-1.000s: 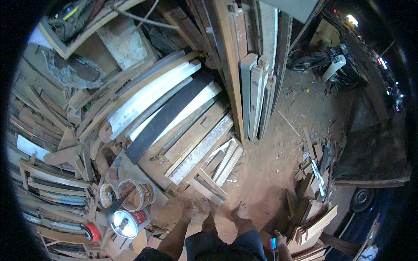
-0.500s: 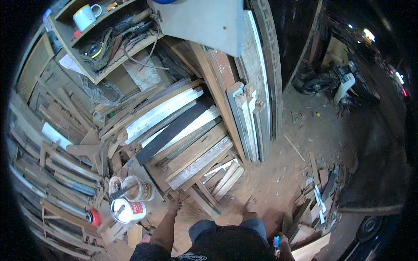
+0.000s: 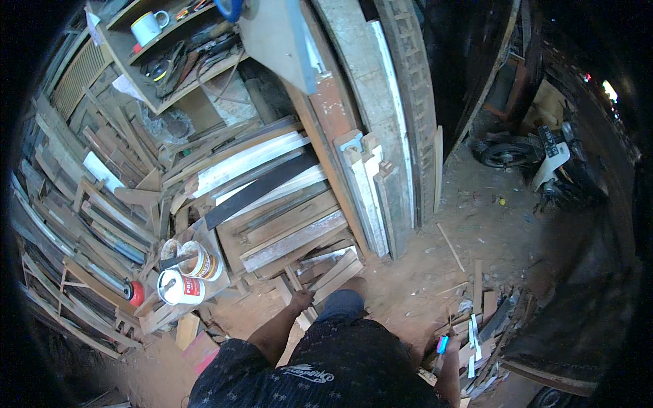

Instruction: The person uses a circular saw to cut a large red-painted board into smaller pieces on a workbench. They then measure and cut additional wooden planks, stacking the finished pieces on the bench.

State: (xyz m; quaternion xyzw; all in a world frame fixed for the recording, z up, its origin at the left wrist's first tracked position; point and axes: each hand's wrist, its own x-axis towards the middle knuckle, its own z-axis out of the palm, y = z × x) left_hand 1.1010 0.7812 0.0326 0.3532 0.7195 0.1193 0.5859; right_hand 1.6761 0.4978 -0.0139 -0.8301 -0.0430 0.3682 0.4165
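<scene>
The person's left hand [image 3: 303, 300] is resting at the near end of some short wooden strips [image 3: 338, 273], which are lying on the dirt floor [image 3: 401, 296] just in front of a larger stack; its fingers are bending downward, but I cannot tell whether they are pinching a strip or only touching it; the right hand [image 3: 454, 344] is hanging on the other side of the body, its fingers closing around a small object [image 3: 443, 344] with a shining blue face, whose kind is too small to tell; that hand is staying above the near edge of a scrap pile [image 3: 498, 324] of wood offcuts and pale strips.

Beyond the short strips, a black plank [image 3: 262, 188] is lying slantwise among white boards [image 3: 255, 160] and brown ones; tall panels [image 3: 371, 95] are standing upright beside that stack; to the left, a white bucket [image 3: 181, 288] with a red label is standing next to an open tub [image 3: 205, 264], and a round red thing [image 3: 135, 293] is sitting near them; higher up, a white mug [image 3: 149, 27] is standing on a wooden shelf [image 3: 203, 82]; at the far right, a motorcycle [image 3: 551, 162] is standing on the ground, with a small yellow ball [image 3: 502, 202] lying near it.
</scene>
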